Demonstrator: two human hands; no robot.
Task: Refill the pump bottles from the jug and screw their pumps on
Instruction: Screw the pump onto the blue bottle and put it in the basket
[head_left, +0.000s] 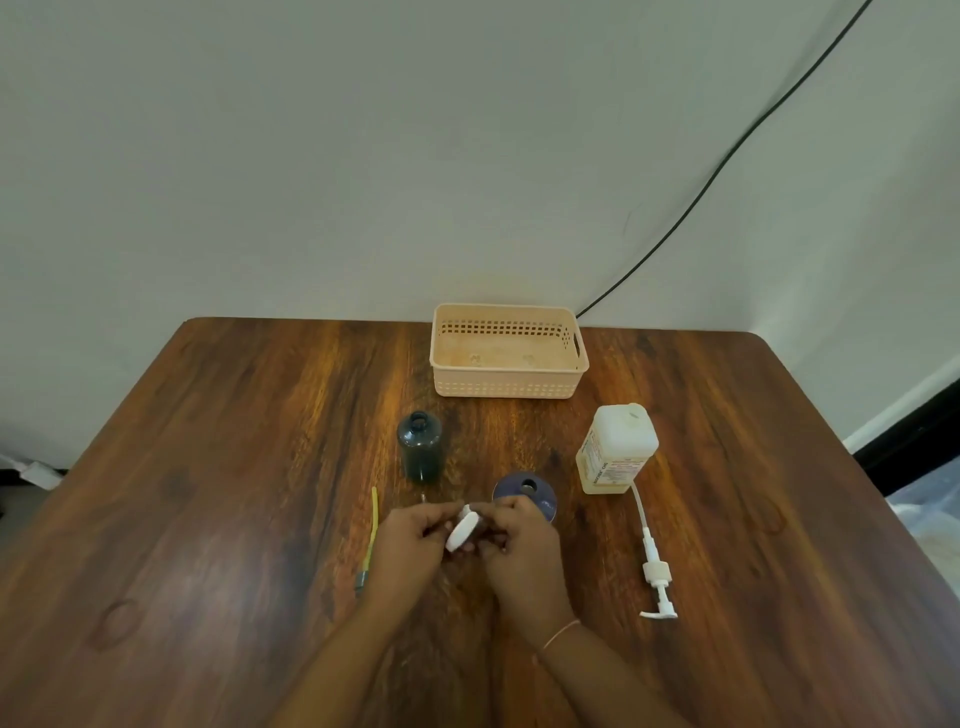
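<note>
Both hands, left hand (410, 540) and right hand (519, 545), pinch a light, rigid white cap (462, 530) (slippery, grip its rim); the jug (615, 452) stands at two o'clock, the dark bottle (420, 447) at twelve.

Jug (616, 450) label print too small, illegible

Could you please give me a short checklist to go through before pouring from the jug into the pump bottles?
1. Dark bottle upright with an open neck: ok.
2. Blue bottle open: ok, though partly behind the right hand.
3. Hands free for the jug: not ok; the left hand and right hand both hold a white cap.
4. Jug open: cannot tell.
5. White pump ready to fit: ok, lying on the table.
</note>
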